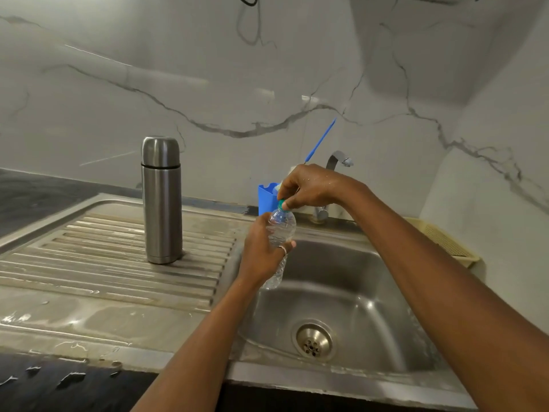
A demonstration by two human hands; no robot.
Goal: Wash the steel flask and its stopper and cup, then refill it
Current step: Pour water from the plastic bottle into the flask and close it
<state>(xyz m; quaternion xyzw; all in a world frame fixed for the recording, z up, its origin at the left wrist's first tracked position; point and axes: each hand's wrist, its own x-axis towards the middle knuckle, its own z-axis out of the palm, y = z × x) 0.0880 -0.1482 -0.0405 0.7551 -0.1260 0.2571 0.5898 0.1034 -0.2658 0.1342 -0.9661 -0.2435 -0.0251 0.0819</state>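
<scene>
The steel flask (162, 200) stands upright on the ribbed drainboard (89, 257), its cup on top, well apart from both hands. Over the sink (356, 292) the left hand (263, 254) is wrapped around the middle of a clear plastic bottle (281, 230), and the right hand (309, 187) pinches the bottle's green cap (282, 203) between thumb and fingertips. Whether the cap is coming off or going on I cannot tell.

To my eye the washing looks finished, since the drainboard is wet and the flask is closed, so this seems to belong to the refill. To do it well, the left hand should grip firmly but not squeeze: the bottle is thin and soft and would spurt water once the cap loosens. Keeping it upright over the sink is sensible, as any spill goes down the drain (313, 341). The right hand should turn the cap squarely, not tilted, and keep hold of it; wet fingers could let it slip into the basin.
</scene>
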